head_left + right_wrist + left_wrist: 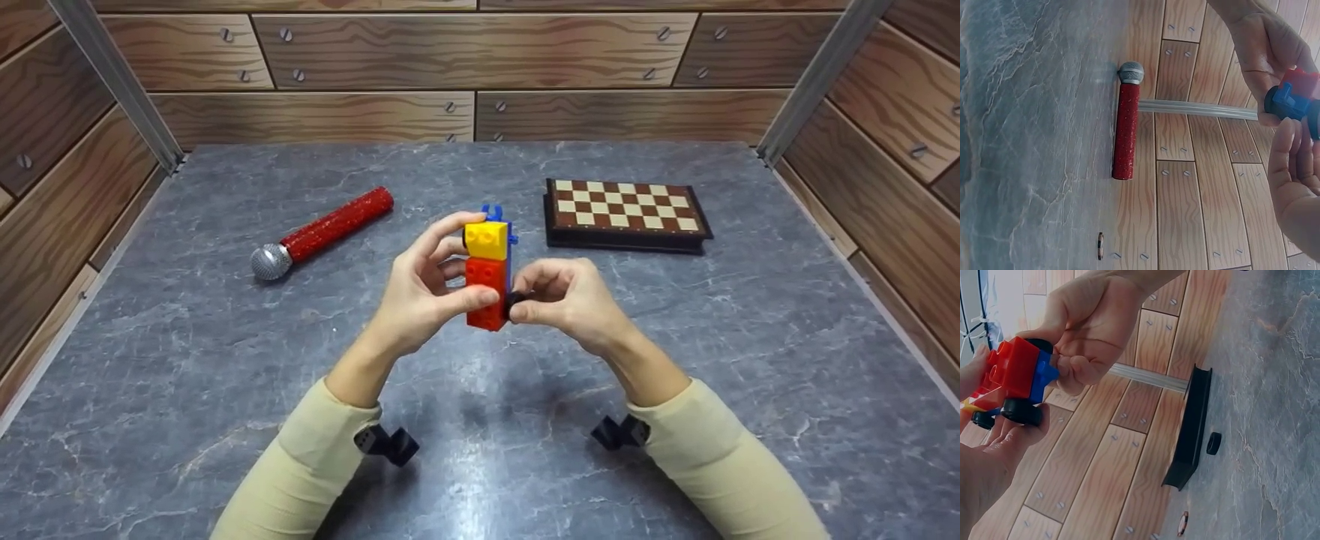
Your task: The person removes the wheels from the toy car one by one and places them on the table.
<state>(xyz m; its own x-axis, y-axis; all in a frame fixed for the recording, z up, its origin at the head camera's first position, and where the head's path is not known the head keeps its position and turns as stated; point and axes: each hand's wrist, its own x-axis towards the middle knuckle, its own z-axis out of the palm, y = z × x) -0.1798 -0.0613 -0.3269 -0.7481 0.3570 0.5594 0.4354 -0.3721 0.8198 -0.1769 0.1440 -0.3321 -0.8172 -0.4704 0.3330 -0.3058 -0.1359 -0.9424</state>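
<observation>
A toy made of a yellow, a red and a blue brick [486, 274] is held upright above the grey table [225, 360]. My left hand [427, 289] grips it from the left, thumb on the red brick and fingers curled behind the yellow one. My right hand [570, 300] pinches a black wheel [516, 302] at the toy's lower right side. In the left wrist view the toy [1019, 374] shows more black wheels [1022, 410] on its underside. The right wrist view catches only its blue and red edge [1297, 93].
A red glitter microphone [322, 231] lies at the back left. A closed chessboard box [626, 214] sits at the back right, with a loose black wheel [1213, 443] beside it. Wood-patterned walls [472, 52] enclose the table on three sides.
</observation>
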